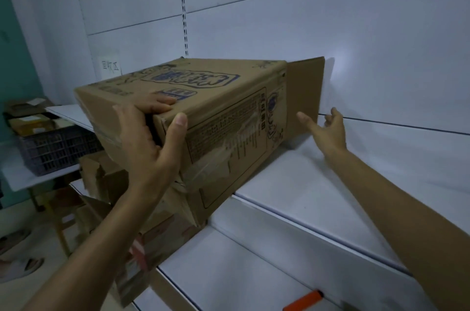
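Head view: the left hand (145,137) grips the near upper corner of one printed cardboard box (216,117), with its fingers (160,102) curled over the top and the thumb down the side. The box lies tilted, its far end on the white shelf (318,188). The right hand (328,130) is spread and holds nothing, just beside the box's one open flap (305,97). A second carton (162,237) sits beneath the left wrist, partly hidden. The box's print is too blurred to read.

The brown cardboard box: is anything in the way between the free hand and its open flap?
Nothing visible does. The right hand, fingers spread, reaches over the white shelf straight at the open end flap of the brown printed cardboard box; whether it touches yet is unclear. The left hand grips the box's near corner.
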Demonstrator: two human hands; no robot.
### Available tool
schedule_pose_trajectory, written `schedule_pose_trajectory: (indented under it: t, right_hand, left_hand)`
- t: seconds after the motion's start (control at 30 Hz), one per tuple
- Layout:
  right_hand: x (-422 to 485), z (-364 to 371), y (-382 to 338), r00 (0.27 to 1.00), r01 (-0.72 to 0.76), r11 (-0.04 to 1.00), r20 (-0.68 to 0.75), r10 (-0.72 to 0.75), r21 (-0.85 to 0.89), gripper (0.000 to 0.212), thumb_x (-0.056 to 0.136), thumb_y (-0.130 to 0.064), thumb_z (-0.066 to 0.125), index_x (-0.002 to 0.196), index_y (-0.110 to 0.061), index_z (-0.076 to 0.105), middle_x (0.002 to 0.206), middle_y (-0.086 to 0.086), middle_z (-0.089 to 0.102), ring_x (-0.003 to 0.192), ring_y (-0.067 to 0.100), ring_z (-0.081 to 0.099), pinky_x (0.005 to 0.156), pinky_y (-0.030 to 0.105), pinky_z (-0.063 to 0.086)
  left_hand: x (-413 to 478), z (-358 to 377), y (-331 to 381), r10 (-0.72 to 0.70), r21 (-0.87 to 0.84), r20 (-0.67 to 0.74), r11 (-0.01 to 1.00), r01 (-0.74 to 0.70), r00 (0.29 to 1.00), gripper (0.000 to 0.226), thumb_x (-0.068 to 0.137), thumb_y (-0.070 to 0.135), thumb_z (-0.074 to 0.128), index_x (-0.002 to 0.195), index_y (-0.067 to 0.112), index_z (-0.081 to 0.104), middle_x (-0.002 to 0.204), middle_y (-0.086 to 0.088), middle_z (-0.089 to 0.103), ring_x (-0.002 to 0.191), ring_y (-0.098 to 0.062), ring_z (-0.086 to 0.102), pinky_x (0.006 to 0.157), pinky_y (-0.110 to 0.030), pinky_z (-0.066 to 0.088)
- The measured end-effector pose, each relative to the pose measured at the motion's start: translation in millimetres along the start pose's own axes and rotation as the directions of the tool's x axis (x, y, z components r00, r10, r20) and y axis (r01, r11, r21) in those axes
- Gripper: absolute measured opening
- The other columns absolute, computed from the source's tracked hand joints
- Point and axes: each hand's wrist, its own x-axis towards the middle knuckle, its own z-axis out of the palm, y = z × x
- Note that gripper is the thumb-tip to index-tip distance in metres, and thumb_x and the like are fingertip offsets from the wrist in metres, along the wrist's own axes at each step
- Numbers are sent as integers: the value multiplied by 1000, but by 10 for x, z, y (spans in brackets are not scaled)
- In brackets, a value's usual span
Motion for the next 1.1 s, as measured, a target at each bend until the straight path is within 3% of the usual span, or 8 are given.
schedule_pose_trajectory:
  t: [0.1, 0.2, 0.27, 0.33, 0.5, 0.73, 0.9, 1.1]
  right_hand:
    - [68, 36, -173, 989, 10, 1000, 146, -13, 19, 72, 78, -33, 77, 138, -11, 44, 108, 7, 65, 100, 19, 63, 97, 34, 48]
    - [-42, 160, -236, 981, 171, 984, 103, -165, -50, 2, 87, -17, 68, 88, -18, 69, 77, 3, 64, 68, 14, 59, 76, 32, 55]
    - [-90, 237, -222, 969, 244, 961, -1, -246, -134, 12, 85, -23, 69, 96, -18, 66, 89, 2, 62, 79, 14, 57, 78, 29, 51]
    - [-80, 302, -225, 975, 214, 970, -32, -219, -114, 57, 79, -33, 76, 127, -16, 51, 117, 3, 54, 103, 15, 53, 89, 28, 45]
    - [48, 517, -371, 977, 95, 995, 191, -93, -3, 112, 72, -40, 81, 152, -18, 6, 157, 5, 22, 142, 22, 26, 113, 39, 30]
    - [99, 655, -473, 979, 138, 990, 155, -136, -3, 40, 80, -34, 75, 113, -13, 65, 102, 1, 67, 89, 17, 64, 67, 20, 49]
    - [-300, 791, -231, 984, 166, 981, 50, -171, 102, 18, 85, -29, 70, 97, -18, 62, 92, 0, 66, 89, 21, 65, 81, 33, 54]
    - [-615, 646, -230, 993, 25, 936, -119, 18, 352, 18, 78, -25, 77, 85, -18, 63, 85, -2, 66, 74, 13, 63, 66, 26, 52]
  left_hand:
    - [-7, -191, -91, 18, 8, 12, 1000, -18, 1000, 12, 92, 26, 49, 101, 29, 42, 105, -17, 55, 107, -35, 53, 101, -44, 39]
    - [22, -401, -200, -38, 74, 44, 997, 35, 998, 11, 93, 31, 45, 104, 32, 41, 116, -17, 53, 118, -28, 49, 100, -38, 38]
    - [25, -562, -280, -81, 127, 36, 989, 76, 996, 10, 94, 34, 43, 104, 35, 41, 121, -16, 53, 126, -28, 46, 102, -37, 37]
    - [25, -691, -349, -104, 163, 20, 982, 100, 994, 9, 95, 32, 41, 103, 36, 42, 120, -11, 55, 130, -27, 44, 104, -31, 35]
    - [26, -772, -382, -44, 205, 8, 978, 42, 999, 15, 96, 25, 38, 101, 38, 44, 109, 6, 56, 106, -2, 52, 92, -16, 38]
    - [14, -908, -463, 10, 377, -25, 926, 0, 1000, 16, 98, 20, 37, 101, 27, 51, 107, -3, 60, 103, -16, 55, 101, -37, 38]
    - [257, -771, -387, 111, 871, -13, 489, -43, 994, 19, 92, 7, 46, 104, 11, 61, 129, -10, 57, 128, -26, 44, 112, -60, 4]
    - [534, -194, -184, -66, 893, 356, 319, -318, 932, 56, 95, 62, 30, 103, 20, 66, 109, 0, 69, 109, -23, 60, 111, -49, 18]
